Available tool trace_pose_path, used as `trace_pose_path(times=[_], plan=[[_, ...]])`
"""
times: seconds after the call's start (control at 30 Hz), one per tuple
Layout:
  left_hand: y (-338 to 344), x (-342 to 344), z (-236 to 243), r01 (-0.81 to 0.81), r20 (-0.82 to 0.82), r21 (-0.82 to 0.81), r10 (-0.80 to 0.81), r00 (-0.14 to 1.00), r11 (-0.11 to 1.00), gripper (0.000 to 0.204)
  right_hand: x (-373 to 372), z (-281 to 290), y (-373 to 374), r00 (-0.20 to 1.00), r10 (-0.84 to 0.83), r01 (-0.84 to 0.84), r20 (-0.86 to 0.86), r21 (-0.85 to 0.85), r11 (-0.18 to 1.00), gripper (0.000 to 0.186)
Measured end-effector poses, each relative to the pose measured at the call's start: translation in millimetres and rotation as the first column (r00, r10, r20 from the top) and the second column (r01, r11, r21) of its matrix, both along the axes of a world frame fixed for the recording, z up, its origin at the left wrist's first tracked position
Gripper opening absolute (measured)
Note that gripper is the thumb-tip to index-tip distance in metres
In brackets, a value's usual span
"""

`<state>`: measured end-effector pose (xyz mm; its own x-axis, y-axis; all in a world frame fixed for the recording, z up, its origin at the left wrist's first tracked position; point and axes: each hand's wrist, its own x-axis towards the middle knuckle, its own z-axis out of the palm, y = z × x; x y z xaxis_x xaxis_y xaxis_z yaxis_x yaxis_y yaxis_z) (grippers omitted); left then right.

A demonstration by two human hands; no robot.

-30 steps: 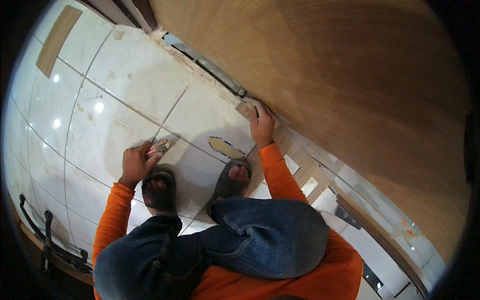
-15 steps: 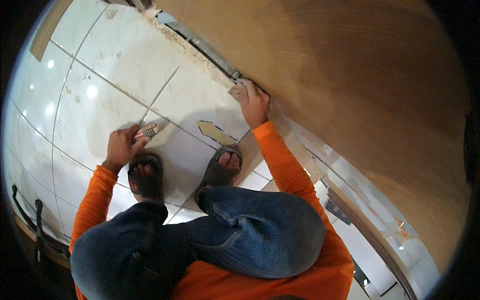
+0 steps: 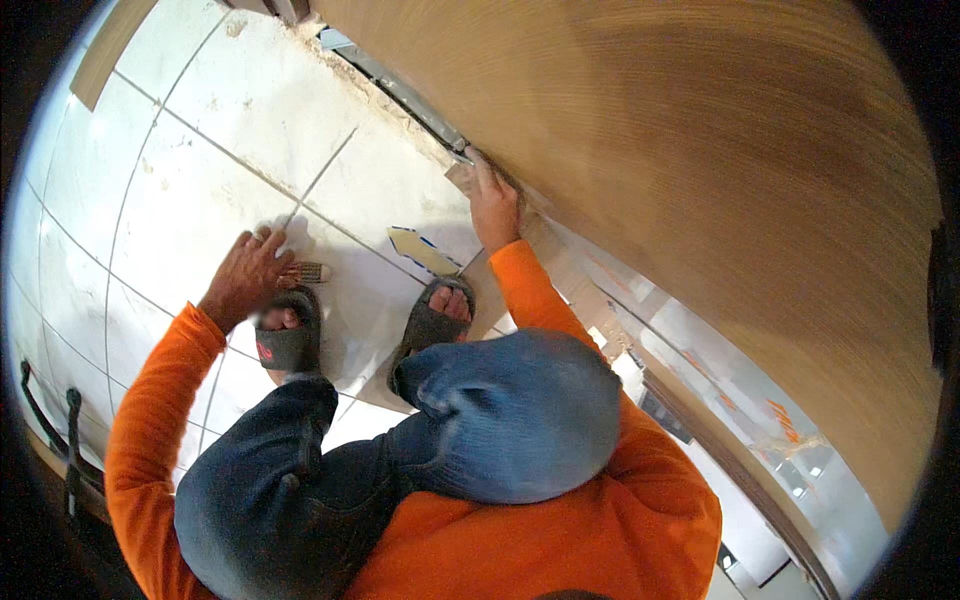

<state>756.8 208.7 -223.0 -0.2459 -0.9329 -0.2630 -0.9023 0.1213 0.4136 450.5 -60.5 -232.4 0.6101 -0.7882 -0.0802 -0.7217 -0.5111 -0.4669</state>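
Note:
My left hand (image 3: 250,275) is spread over the floor near my left sandal (image 3: 285,340). Beside its palm, partly hidden, lies a small chequered, pale-ended object (image 3: 308,271). My right hand (image 3: 493,205) reaches to the bottom edge of the large wood-grain panel (image 3: 680,140), fingers gripping a small wooden piece (image 3: 455,178); its fingertips are partly in shadow. A pale arrow-shaped piece with a dashed blue border (image 3: 422,248) is on the white tiles between my hands.
A dark gap with rough, crumbled edging (image 3: 385,85) runs under the panel. A wooden strip (image 3: 105,55) lies at the upper left. Black curved metal legs (image 3: 72,450) stand at the lower left. Wood strips and debris (image 3: 650,370) lie along the right.
My left hand has opened out from its grip on the small chequered object, fingers now extended upward. My right hand has moved up and left along the panel's lower edge.

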Motion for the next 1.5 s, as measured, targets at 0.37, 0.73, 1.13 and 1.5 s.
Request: trace_pose_path(times=[0.37,0.73,1.13,1.5], plan=[[-167,-97,-17,-0.15,-0.489,0.751,0.695,0.527,0.643,0.073,-12,-2,-27,0.949,0.24,-0.276,-0.202,-0.168,0.946,0.017],[-234,-236,-3,0.133,0.017,0.897,0.267,-0.963,0.421,0.044,5,9,-27,0.937,0.314,-0.328,-0.153,-0.075,0.942,0.008],[-129,-32,33,-0.389,-0.392,0.905,-0.014,-0.92,0.172,0.039,237,41,65,0.809,0.507,-0.54,0.298,0.035,0.841,0.019],[-139,-148,3,-0.596,-0.648,0.744,0.547,-0.53,0.303,0.033,101,36,52,0.949,-0.089,0.027,0.304,0.204,0.979,0.026]])
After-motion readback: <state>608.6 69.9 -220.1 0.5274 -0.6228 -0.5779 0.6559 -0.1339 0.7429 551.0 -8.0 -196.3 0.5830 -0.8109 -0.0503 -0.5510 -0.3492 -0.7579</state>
